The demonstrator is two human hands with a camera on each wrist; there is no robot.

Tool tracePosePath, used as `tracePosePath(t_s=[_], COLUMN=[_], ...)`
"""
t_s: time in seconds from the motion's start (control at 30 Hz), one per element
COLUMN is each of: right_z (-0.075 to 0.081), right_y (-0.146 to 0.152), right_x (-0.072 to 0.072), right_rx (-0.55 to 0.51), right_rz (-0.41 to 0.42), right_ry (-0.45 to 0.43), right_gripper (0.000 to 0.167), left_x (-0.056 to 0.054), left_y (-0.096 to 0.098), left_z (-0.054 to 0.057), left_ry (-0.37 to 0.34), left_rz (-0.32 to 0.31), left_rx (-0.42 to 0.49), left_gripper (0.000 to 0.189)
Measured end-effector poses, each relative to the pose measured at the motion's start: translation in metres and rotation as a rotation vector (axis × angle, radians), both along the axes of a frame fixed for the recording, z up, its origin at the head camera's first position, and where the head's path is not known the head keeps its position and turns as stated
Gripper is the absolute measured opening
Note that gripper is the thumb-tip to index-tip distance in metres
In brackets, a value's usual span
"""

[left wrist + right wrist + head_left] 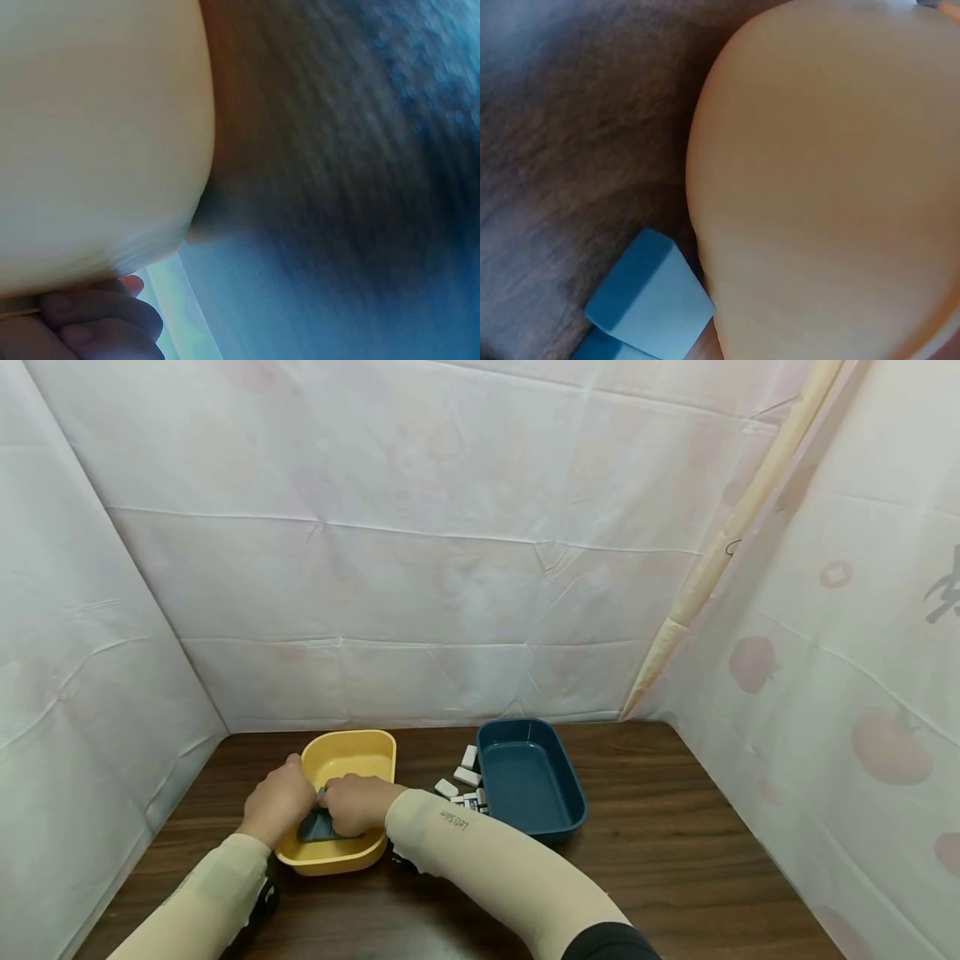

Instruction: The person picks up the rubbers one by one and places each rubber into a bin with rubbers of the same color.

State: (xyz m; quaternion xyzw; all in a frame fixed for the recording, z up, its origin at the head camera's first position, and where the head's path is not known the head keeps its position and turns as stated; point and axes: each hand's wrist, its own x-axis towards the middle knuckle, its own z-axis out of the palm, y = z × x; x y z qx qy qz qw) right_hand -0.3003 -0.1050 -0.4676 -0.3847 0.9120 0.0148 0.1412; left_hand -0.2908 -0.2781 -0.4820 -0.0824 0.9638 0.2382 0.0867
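Note:
A yellow bin stands on the left of the table, its outer wall filling much of both wrist views. My left hand grips the bin's left rim; in the left wrist view its curled fingers show below the wall. Inside the bin, my right hand pinches a dark blue-grey piece that looks like a cloth. The hands partly cover this piece, and the right fingertips are hidden.
Several white blocks like erasers lie right of the yellow bin, and one block shows in the right wrist view. A dark blue bin stands beside them. White printed sheets rise around the brown table.

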Motion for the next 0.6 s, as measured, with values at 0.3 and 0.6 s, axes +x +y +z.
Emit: tracePosePath(t_s=[0.3,0.6], right_z=[0.0011,0.0011], right_y=[0.0018,0.0033], right_x=[-0.0017,-0.0068], right_rx=[0.084,0.068], right_rz=[0.011,0.039], right_ry=[-0.019,-0.060], right_gripper=[0.056,0.057], left_x=[0.0003,0.0009], left_y=[-0.0011,-0.0004], left_z=[-0.0012,0.0000], left_ry=[-0.001,-0.007], left_rz=[-0.004,-0.001], left_rx=[0.003,0.014], left_gripper=[0.064,0.062])
